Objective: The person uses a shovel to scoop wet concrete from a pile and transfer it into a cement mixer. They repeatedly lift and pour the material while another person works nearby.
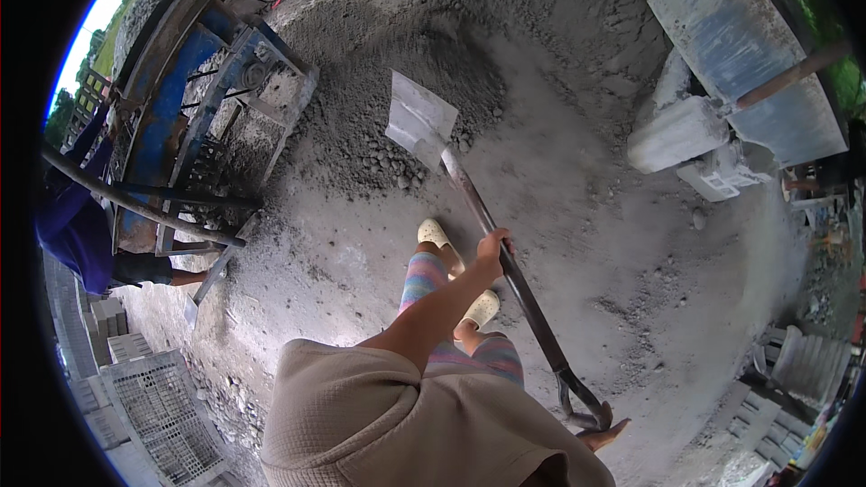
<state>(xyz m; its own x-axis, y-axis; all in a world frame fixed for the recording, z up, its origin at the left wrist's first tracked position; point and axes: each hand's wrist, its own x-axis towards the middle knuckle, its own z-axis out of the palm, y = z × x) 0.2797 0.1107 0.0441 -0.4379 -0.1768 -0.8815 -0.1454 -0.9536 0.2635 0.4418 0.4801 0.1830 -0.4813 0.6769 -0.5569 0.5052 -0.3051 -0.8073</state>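
A long-handled shovel (pixel 529 298) slants across the middle, its pale square blade (pixel 420 117) up at the edge of a heap of grey sand-like material (pixel 388 54). The blade looks mostly bare. My left hand (pixel 492 251) is wrapped round the shaft about halfway along. At the lower end, my right hand (pixel 603 434) is at the forked grip (pixel 586 408), with the grip between its thumb and fingers. Some of those fingers are hidden. Loose lumps (pixel 397 169) lie just below the blade.
To the left stands a rusty blue metal machine (pixel 171 126), with a person in purple (pixel 77 234) beside it. Grey blocks (pixel 131 347) and a plastic crate (pixel 167 415) lie lower left. A large pale metal container (pixel 731 45) stands upper right; stacked grey pieces (pixel 767 424) lie lower right.
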